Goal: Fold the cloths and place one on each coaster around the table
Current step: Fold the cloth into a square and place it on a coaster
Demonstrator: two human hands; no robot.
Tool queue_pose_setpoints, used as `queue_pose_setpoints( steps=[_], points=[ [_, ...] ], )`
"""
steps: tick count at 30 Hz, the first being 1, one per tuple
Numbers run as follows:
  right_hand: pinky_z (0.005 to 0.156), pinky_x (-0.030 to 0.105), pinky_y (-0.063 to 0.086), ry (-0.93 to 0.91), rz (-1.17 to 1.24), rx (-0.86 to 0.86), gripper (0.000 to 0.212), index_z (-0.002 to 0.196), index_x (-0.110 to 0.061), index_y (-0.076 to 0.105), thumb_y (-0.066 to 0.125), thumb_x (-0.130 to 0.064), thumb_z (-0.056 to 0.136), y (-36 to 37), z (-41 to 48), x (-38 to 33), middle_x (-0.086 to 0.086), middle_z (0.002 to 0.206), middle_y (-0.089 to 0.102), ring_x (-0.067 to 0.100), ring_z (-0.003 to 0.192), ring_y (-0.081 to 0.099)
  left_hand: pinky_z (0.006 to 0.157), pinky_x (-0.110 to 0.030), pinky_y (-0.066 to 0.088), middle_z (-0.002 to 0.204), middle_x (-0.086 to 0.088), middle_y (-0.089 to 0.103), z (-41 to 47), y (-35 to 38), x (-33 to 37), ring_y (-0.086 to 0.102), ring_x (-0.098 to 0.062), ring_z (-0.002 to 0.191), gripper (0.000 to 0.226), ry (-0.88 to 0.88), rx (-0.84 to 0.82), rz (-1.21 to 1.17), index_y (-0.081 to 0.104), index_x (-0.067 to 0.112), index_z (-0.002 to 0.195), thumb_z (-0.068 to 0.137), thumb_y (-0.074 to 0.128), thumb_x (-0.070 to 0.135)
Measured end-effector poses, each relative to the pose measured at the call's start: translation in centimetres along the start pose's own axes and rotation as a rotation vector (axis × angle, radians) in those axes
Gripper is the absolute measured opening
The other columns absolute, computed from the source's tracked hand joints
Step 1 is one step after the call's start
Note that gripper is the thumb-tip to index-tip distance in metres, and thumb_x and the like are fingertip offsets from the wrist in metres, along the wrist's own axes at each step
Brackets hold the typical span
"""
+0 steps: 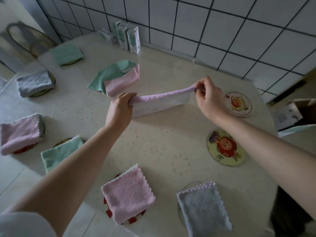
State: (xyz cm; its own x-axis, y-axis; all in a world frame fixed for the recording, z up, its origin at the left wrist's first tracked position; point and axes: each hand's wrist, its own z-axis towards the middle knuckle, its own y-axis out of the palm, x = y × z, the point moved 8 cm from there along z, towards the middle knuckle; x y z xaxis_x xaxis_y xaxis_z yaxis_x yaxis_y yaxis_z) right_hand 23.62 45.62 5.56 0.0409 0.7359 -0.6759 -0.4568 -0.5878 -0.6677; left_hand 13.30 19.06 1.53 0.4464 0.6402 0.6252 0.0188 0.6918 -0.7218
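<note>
My left hand point(121, 108) and right hand point(209, 96) each pinch an end of the lilac fleecy cloth point(159, 101), stretched left-to-right; the bare round cartoon coaster point(238, 104) lies just beside my right hand.

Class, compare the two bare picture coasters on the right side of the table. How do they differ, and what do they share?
The farther coaster has a pale, whitish face; the nearer coaster is yellower. The farther coaster's cartoon figure is faint and lightly coloured, while the nearer coaster's figure wears bold red. The farther coaster lies just beside the right hand; the nearer coaster lies beside the forearm. Both are round, flat on the table, and carry no cloth.
</note>
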Motion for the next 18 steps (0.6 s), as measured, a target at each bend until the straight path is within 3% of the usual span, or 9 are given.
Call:
queue_pose_setpoints(
  steps=[3, 7, 10, 13, 16, 18],
  points=[
    [0.052, 0.01, 0.041, 0.016, 0.022, -0.077, 0.004, 0.096, -0.009, 0.053, 0.052, -0.007, 0.092, -1.4, -4.5, 2.2, 0.0, 0.08, 0.061, -0.001, 0.063, 0.056, 0.08, -0.028, 0.05, 0.109, -0.005, 0.07, -4.6, 1.4, 1.9, 0.066, -0.024, 0.094, 0.025, 0.061, -0.039, 0.014, 0.069, 0.012, 0.111, 0.088, 0.061, 0.008],
    [0.053, 0.007, 0.039, -0.002, -0.005, -0.199, 0.005, 0.095, -0.011, 0.056, 0.056, -0.008, 0.091, -2.4, -11.1, 5.6, -0.012, 0.076, 0.058, -0.008, 0.066, 0.057, 0.074, -0.031, 0.051, 0.099, -0.008, 0.073, -12.0, 3.3, 3.7, 0.068, -0.028, 0.084, 0.018, 0.072, -0.098, 0.075, 0.072, 0.01, 0.104, 0.087, 0.066, 0.011],
    [0.058, 0.011, 0.039, -0.002, -0.06, -0.239, 0.01, 0.094, -0.013, 0.059, 0.059, -0.006, 0.088, -3.2, -15.5, 8.4, -0.009, 0.076, 0.061, -0.002, 0.065, 0.055, 0.075, -0.032, 0.052, 0.096, -0.009, 0.073, -17.2, 5.0, 5.1, 0.069, -0.027, 0.083, 0.016, 0.057, -0.163, 0.104, 0.072, 0.008, 0.102, 0.086, 0.067, 0.011],
    [0.07, 0.024, 0.046, -0.022, -0.09, -0.321, 0.023, 0.097, -0.01, 0.062, 0.058, 0.005, 0.08, -3.5, -19.2, 10.3, 0.004, 0.09, 0.068, 0.016, 0.081, 0.062, 0.076, -0.033, 0.053, 0.095, -0.009, 0.074, -21.3, 6.3, 6.2, 0.069, -0.028, 0.083, 0.018, 0.037, -0.22, 0.127, 0.073, 0.007, 0.101, 0.083, 0.069, 0.007],
    [0.074, 0.008, 0.041, -0.019, -0.07, -0.406, 0.03, 0.096, -0.005, 0.064, 0.055, 0.014, 0.075, -4.0, -21.9, 11.4, 0.005, 0.093, 0.071, 0.018, 0.086, 0.066, 0.074, -0.029, 0.049, 0.092, -0.009, 0.074, -24.4, 7.1, 7.2, 0.068, -0.026, 0.081, 0.029, 0.013, -0.25, 0.149, 0.074, 0.008, 0.098, 0.074, 0.068, -0.007],
    [0.07, 0.016, 0.047, -0.003, -0.083, -0.441, 0.024, 0.093, -0.009, 0.067, 0.057, 0.008, 0.079, -4.3, -23.1, 12.3, 0.001, 0.088, 0.071, 0.016, 0.08, 0.066, 0.077, -0.028, 0.049, 0.094, -0.007, 0.074, -25.7, 7.6, 7.4, 0.068, -0.026, 0.083, 0.034, -0.027, -0.281, 0.169, 0.074, 0.01, 0.099, 0.072, 0.067, -0.009]
  ],
)
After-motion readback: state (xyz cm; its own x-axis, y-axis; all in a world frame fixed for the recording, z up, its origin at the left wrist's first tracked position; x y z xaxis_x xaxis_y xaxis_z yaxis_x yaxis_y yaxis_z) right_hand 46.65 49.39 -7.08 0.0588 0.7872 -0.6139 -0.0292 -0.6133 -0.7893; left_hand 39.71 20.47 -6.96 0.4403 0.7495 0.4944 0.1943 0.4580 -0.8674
